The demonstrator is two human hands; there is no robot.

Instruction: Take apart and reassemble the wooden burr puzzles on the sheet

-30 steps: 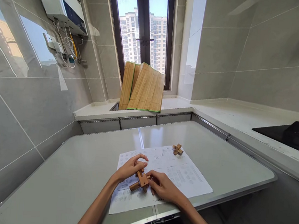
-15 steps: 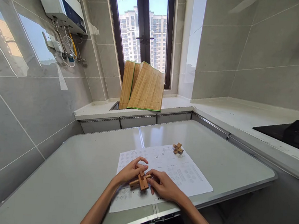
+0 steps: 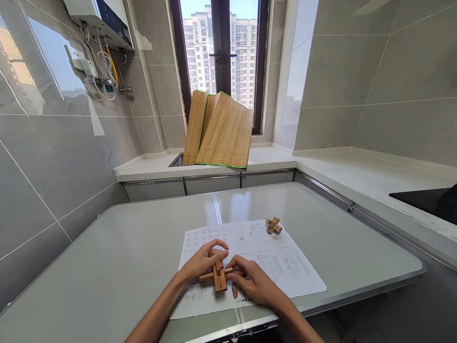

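Note:
A brown wooden interlocking puzzle (image 3: 220, 282) of crossed bars is held between my two hands, just above a printed sheet. My left hand (image 3: 204, 260) grips it from the left and above, thumb and fingers closed about its upper part. From the right, my right hand (image 3: 253, 280) pinches the end of a bar that sticks out sideways. The fingers hide part of the joint. Under both hands lies the white printed sheet (image 3: 299, 279) with small diagrams. A second, lighter wooden puzzle (image 3: 274, 225) of crossed pieces sits on its far right corner.
The grey folding table (image 3: 124, 269) has a centre seam and a metal latch at its front edge. Behind it run a white counter (image 3: 270, 155) with a bamboo mat (image 3: 226, 134) propped by the window, and a black cooktop (image 3: 445, 204) at right. A water heater (image 3: 95, 5) hangs at left.
The bar at my right fingers looks slightly turned, and the puzzle's left bar shows thinner. Both hands keep their hold. The whole view has shifted a little.

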